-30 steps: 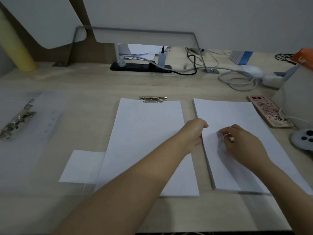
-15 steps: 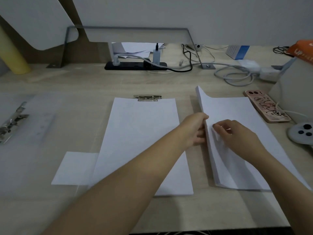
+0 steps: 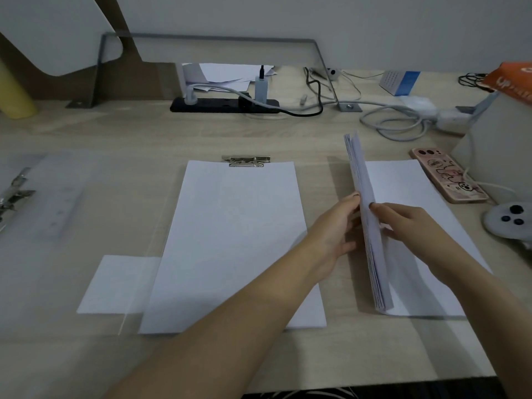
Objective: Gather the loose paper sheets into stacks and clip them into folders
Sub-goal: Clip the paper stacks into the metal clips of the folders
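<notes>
The bundle of paper sheets [image 3: 374,254] stands nearly upright on a long edge at the right of the desk [image 3: 259,133]. It runs along the left side of a flat paper stack [image 3: 408,182] that lies to its right. I judge it is held this way so its edges can be squared and the lot carried as one block rather than sheet by sheet. Its far corner fans a little, so the sheets are not yet flush.

The left hand [image 3: 335,236] meets the bundle from the left, with the thumb tip on its left face and the fingers loosely curled toward its lower part. The right hand [image 3: 411,226] meets it from the right, with curled fingertips against the right face and the forearm lying across the flat stack. Each grip is closed on the bundle, which is clamped between the two hands. How far the fingers wrap behind the paper is hidden.

Both forearms reach in from the near edge. The left one crosses the near right corner of a second paper stack [image 3: 230,240], which lies just to the left with a metal clip [image 3: 246,162] at its far end. That stack looks like the likely place for the bundle. A small sheet [image 3: 115,283] shows at its near left side. Farther left lies a clear folder [image 3: 57,203], and a phone [image 3: 446,177] sits beside the flat stack on the right.
</notes>
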Motion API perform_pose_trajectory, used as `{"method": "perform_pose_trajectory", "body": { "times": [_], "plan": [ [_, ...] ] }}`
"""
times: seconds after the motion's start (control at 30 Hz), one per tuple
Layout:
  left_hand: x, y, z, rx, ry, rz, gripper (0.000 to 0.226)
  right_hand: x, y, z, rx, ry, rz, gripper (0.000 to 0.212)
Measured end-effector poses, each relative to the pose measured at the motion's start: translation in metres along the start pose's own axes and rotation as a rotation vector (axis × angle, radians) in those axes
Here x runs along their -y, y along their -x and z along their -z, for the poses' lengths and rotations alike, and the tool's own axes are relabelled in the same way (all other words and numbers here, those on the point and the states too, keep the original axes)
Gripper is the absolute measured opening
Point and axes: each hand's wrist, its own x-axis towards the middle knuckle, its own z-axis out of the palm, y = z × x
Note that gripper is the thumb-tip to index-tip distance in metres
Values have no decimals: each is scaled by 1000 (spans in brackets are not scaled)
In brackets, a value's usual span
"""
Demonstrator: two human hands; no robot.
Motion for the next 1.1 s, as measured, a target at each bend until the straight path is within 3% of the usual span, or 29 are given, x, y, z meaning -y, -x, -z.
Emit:
{"method": "perform_pose_trajectory", "body": {
  "times": [0.1,0.23,0.5,0.77,0.9,0.97,1.1],
  "plan": [
    [0,2,0,2,-17,-18,25,2,2,0,4,-3,16,22],
    [0,2,-1,-1,-22,-30,35,6,5,-2,5,7,42,25],
    [2,2,0,16,-33,-38,20,7,6,-2,-4,19,51,21],
    [4,-3,4,13,-40,-59,34,8,7,-4,-28,17,7,27],
    [4,-1,2,-140,-277,-139,27,9,8,-5,-60,98,10,44],
    [5,-4,2,-248,-430,-206,41,11,10,-7,-52,143,19,43],
    [5,-15,-2,-155,-366,-21,48,14,10,-9,-49,173,40,42]
  ]
}}
